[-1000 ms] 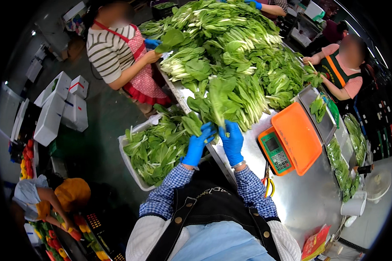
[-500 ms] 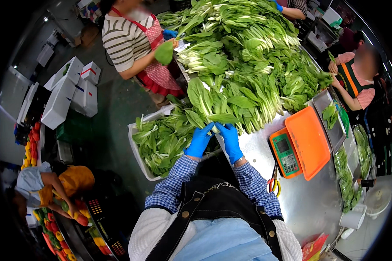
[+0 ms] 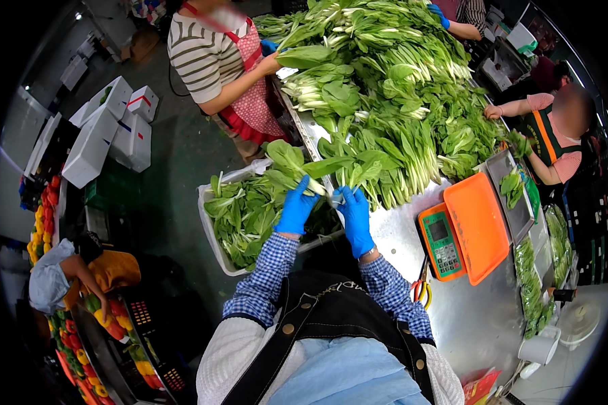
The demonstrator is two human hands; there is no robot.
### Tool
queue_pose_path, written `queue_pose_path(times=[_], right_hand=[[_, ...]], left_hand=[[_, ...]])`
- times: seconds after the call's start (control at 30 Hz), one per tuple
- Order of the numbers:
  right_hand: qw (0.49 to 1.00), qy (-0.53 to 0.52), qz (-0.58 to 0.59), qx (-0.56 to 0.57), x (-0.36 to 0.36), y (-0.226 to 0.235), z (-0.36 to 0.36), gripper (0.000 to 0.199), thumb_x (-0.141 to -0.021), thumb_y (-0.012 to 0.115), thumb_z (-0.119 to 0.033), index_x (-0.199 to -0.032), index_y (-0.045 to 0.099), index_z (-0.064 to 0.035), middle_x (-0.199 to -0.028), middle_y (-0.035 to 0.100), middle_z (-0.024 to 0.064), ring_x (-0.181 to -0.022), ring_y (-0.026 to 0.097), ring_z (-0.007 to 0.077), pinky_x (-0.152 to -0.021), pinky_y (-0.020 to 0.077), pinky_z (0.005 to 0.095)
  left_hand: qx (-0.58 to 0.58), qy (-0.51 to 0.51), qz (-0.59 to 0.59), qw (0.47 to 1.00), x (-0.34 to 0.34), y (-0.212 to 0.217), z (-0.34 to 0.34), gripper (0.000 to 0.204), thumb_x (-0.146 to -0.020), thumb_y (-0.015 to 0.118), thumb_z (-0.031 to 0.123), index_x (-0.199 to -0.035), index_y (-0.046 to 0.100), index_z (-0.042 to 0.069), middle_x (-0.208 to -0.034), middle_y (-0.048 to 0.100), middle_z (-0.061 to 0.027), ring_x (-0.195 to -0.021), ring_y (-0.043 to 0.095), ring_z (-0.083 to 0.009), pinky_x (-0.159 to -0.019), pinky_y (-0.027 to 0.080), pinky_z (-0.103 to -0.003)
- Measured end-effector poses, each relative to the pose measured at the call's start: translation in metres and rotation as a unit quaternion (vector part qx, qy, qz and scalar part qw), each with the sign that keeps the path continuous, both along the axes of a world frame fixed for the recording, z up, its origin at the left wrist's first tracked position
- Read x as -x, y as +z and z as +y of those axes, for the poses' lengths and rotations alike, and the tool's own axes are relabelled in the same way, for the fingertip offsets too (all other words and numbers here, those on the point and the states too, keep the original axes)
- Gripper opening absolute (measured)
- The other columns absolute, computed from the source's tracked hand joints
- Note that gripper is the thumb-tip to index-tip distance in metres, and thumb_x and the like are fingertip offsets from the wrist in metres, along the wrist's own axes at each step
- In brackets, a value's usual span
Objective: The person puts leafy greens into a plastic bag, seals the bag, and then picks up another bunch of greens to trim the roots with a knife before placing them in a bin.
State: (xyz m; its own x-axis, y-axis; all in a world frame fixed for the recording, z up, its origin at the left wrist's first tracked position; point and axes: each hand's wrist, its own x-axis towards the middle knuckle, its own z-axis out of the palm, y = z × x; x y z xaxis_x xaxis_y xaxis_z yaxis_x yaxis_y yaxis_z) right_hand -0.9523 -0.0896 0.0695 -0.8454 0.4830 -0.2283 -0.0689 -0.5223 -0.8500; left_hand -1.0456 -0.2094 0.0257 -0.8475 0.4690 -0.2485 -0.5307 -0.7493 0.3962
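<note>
Both my hands wear blue gloves and meet at the table's near left corner. My left hand [image 3: 296, 209] is closed round a leafy green [image 3: 288, 162], whose pale stem end points toward the other hand. My right hand [image 3: 356, 219] is closed in a pinch at the base of some green leaves [image 3: 338, 166]; exactly what its fingertips grip is partly hidden. Just beyond lies a large heap of leafy greens [image 3: 392, 88] with pale stems. A white bin [image 3: 213, 233] filled with loose greens stands below my left hand.
On the metal table [image 3: 466, 304] to the right sit an orange scale [image 3: 476, 229] and scissors [image 3: 422, 287]. Bagged greens [image 3: 530, 280] lie farther right. Co-workers stand at the far left [image 3: 216, 67] and right [image 3: 554, 135]. Foam boxes [image 3: 101, 148] stand on the left.
My left hand has moved slightly left and away from my right hand, carrying the leafy green toward the bin. The right-hand co-worker has reached an arm onto the heap.
</note>
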Motion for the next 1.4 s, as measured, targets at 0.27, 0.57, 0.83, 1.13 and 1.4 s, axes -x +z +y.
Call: queue_pose_path(times=[0.27, 0.57, 0.83, 1.13, 1.4], right_hand=[[0.945, 0.052, 0.004, -0.322, 0.024, 0.0, -0.013, 0.024, -0.084, 0.06, -0.017, -0.099, 0.057, 0.0018, -0.078, 0.059, 0.0043, -0.067, 0.053, 0.0094, -0.063, 0.043, 0.0227], [0.978, 0.022, -0.026, -0.207, 0.03, -0.012, -0.025, 0.022, -0.083, 0.06, -0.01, -0.1, 0.057, 0.0033, -0.088, 0.062, 0.0074, -0.075, 0.056, 0.0099, -0.063, 0.0446, 0.0233], [0.997, -0.008, 0.002, 0.077, 0.03, -0.01, -0.025, 0.02, -0.09, 0.05, -0.017, -0.104, 0.051, -0.0023, -0.085, 0.061, 0.0087, -0.073, 0.06, 0.0158, -0.062, 0.0508, 0.0279], [0.93, 0.088, -0.042, -0.354, 0.031, -0.008, -0.013, 0.041, -0.076, 0.069, -0.026, -0.102, 0.056, 0.0034, -0.089, 0.063, 0.0159, -0.083, 0.061, 0.0209, -0.068, 0.0475, 0.0295], [0.98, 0.18, -0.003, -0.08, 0.013, 0.009, -0.024, 0.026, -0.088, 0.054, -0.021, -0.1, 0.059, 0.0011, -0.074, 0.06, 0.0031, -0.06, 0.051, 0.0095, -0.055, 0.041, 0.0228]], left_hand=[[0.146, 0.024, 0.08, 0.986, -0.007, 0.017, -0.003, 0.032, -0.081, 0.062, 0.006, -0.111, 0.051, 0.002, -0.1, 0.058, -0.0065, -0.089, 0.058, -0.0169, -0.074, 0.049, -0.031], [0.178, -0.012, 0.109, 0.978, -0.015, 0.02, -0.01, 0.032, -0.08, 0.064, 0.007, -0.109, 0.054, 0.002, -0.102, 0.058, -0.0051, -0.092, 0.057, -0.0157, -0.079, 0.047, -0.028], [0.142, 0.009, 0.16, 0.977, -0.015, 0.037, -0.017, 0.022, -0.086, 0.056, 0.011, -0.107, 0.053, 0.003, -0.102, 0.06, -0.0114, -0.094, 0.059, -0.0213, -0.079, 0.049, -0.033], [0.208, -0.057, 0.234, 0.948, -0.003, 0.075, -0.05, 0.036, -0.088, 0.052, 0.013, -0.12, 0.045, -0.003, -0.112, 0.057, -0.0136, -0.105, 0.055, -0.0222, -0.087, 0.047, -0.033], [0.211, -0.103, 0.191, 0.953, -0.017, 0.059, -0.029, 0.039, -0.089, 0.053, 0.018, -0.122, 0.044, 0.0, -0.102, 0.056, -0.0057, -0.091, 0.053, -0.0136, -0.08, 0.045, -0.028]])
